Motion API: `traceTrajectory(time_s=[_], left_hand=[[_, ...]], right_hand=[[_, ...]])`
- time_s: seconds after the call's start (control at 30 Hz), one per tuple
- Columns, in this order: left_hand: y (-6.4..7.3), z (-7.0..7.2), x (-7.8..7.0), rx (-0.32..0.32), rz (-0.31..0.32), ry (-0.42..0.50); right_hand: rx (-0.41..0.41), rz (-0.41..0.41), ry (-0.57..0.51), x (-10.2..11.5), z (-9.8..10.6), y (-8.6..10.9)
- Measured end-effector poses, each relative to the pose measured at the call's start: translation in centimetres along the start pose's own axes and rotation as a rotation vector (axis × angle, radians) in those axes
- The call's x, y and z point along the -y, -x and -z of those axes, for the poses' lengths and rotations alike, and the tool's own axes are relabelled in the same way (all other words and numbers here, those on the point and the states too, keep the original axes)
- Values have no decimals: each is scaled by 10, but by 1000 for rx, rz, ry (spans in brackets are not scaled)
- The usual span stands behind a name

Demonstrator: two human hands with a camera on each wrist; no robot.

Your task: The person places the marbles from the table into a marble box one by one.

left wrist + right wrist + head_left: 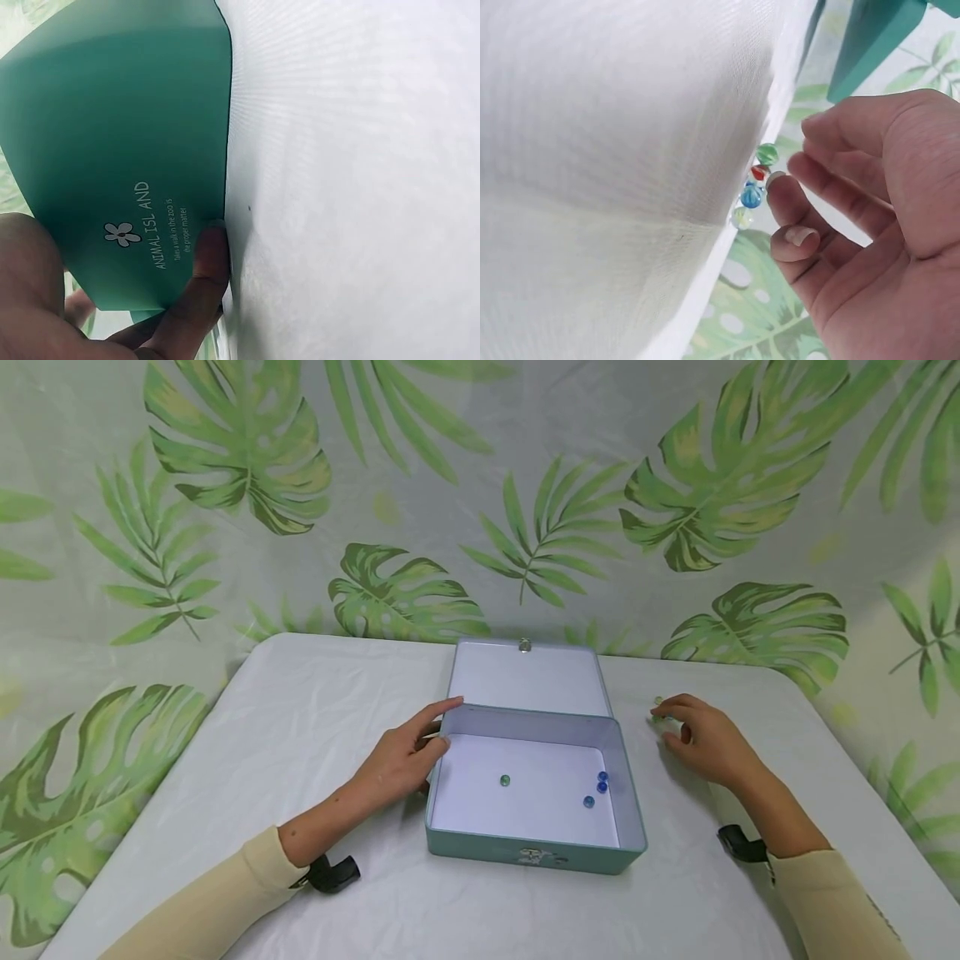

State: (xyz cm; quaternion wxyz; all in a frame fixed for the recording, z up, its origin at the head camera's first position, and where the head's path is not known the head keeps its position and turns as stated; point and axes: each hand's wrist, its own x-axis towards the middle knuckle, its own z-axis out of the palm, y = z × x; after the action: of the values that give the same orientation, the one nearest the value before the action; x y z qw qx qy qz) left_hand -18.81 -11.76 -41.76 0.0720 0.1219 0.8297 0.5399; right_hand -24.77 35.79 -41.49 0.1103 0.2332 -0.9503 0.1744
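A teal hinged tin box (537, 852) stands on the table with its lid (529, 677) laid back. My left hand (401, 756) holds the left wall, index finger and thumb at the rim; in the left wrist view other fingers press the outer side with its printed lettering. Inside lie a green marble (505, 781) and several blue marbles (588, 802) towards the right. To the right of the box, my right hand (708, 739) hovers with loosely curved, parted fingers beside a small cluster: a green marble (766, 154), a red one (760, 173), a blue one (751, 196) and a pale yellowish one (742, 218).
A white cloth covers the table (300, 718). Behind it hangs a leaf-patterned curtain (420, 510). The lid's metal clasp (525, 645) points to the back, and a second clasp (532, 855) is on the box front.
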Motion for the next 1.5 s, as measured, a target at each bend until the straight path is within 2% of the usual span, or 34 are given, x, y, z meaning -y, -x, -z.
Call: traceTrajectory(time_s=[0.3,0.57,1.27,1.4,1.5], left_hand=[[-1,4,1,7,-19,-17],[-2,5,-1,8,-32,-52],[-4,6,-4,-12,-9,-75],[-4,5,-3,-13,-12,-82],[-3,5,-3,-11,-17,-82]], right_hand=[[52,-26,31,1,1,-1],[50,-20,21,0,-1,1],[121,-68,-10,3,-2,-1],[77,-53,-23,3,-2,-1],[3,-16,-34,6,-3,-2]])
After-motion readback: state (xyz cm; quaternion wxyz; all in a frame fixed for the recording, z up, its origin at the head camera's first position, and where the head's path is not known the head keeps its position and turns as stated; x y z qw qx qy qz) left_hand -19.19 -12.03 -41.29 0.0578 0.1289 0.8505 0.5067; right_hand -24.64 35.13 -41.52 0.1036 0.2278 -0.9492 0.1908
